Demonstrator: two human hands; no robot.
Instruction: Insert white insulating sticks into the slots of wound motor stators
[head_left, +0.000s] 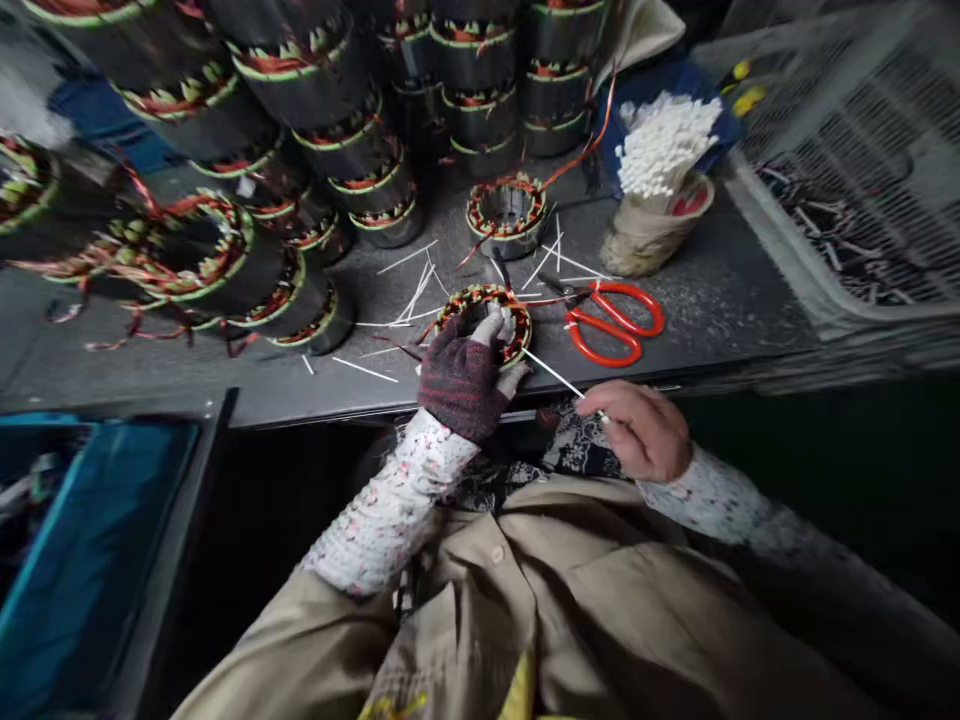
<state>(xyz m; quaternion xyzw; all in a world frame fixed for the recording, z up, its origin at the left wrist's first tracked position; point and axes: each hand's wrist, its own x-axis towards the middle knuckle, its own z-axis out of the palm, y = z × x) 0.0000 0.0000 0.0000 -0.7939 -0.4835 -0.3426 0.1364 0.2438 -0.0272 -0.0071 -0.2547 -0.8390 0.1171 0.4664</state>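
the wound ring (520, 335) sits on the surface (735, 330), beneath the gloved left hand (459, 385), whose fingers reach into its bore while the thumb lies by its near side; how hard that grip presses, i cannot tell. right of the ring and nearer the person, the right hand (645, 425) pinches a white strand (553, 372), which runs straight from the ring's rim. too hard a pull could snap the strand, slip it from the pinch, or drag the ring if the left grip is loose. the red-handled scissors (606, 327) lie just right of the ring, where a swing of the right hand could knock them. the left hand covers much of the ring's near left, the strand's far end is lost at the rim, and the dim stacked rings (319, 105) beyond the ring are cut off above.
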